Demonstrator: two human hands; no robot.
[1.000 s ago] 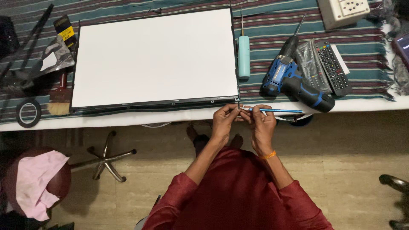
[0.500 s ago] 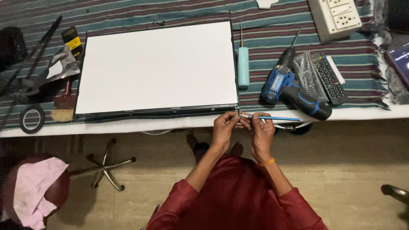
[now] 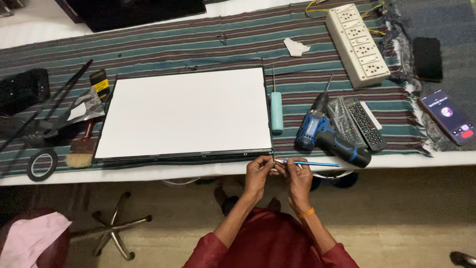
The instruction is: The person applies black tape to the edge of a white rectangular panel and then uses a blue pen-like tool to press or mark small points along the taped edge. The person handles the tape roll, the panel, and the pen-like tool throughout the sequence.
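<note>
Head view: your left hand (image 3: pixel 259 171) and right hand (image 3: pixel 298 174) pinch a slim blue screwdriver (image 3: pixel 313 163) just below the white panel's (image 3: pixel 186 113) corner.

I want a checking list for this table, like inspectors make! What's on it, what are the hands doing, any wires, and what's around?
Surface: long table under a striped green and maroon cloth.
Job's things: flat white rectangular panel in a dark frame; thin blue-handled tool at the panel's near right corner.
Clutter: blue cordless drill, two black remotes, pale blue-handled screwdriver, paintbrush, black tape roll, lit phone.
Hands: left hand pinches at the corner; right hand holds the thin tool.
Cables: yellow wires at the white power strip.
Surroundings: tiled floor, chair base, pink cloth.
</note>
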